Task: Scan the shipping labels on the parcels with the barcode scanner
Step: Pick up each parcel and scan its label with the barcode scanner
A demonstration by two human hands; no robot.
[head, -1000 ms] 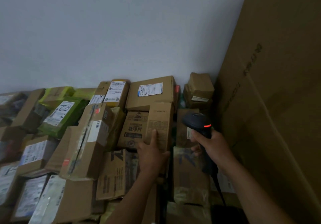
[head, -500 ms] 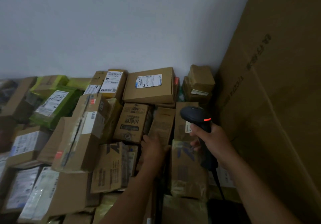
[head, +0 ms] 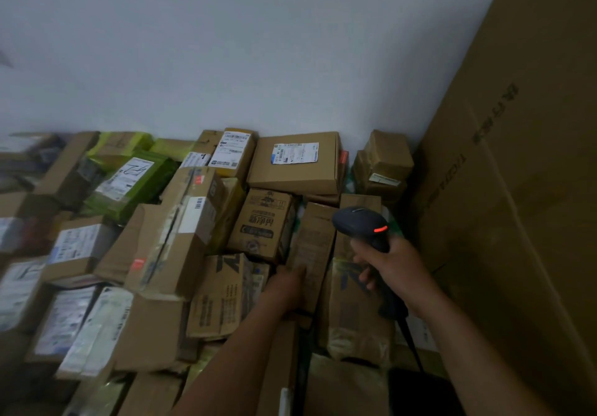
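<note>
Parcel storeroom: labelled cardboard boxes [head: 292, 162] heaped against a bare wall [head: 226, 44].

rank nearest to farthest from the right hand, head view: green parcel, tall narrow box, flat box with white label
1. tall narrow box, just left of the right hand
2. flat box with white label, behind it, at the back
3. green parcel, far left

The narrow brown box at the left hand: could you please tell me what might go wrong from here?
1. The narrow brown box stands on edge, wedged among loosely piled parcels; moving it with the left hand may make neighbours slump.
2. Its facing side shows no clear label, so the barcode scanner in the right hand might read nothing.
3. The scanner's cable trails over parcels and could snag.
</note>
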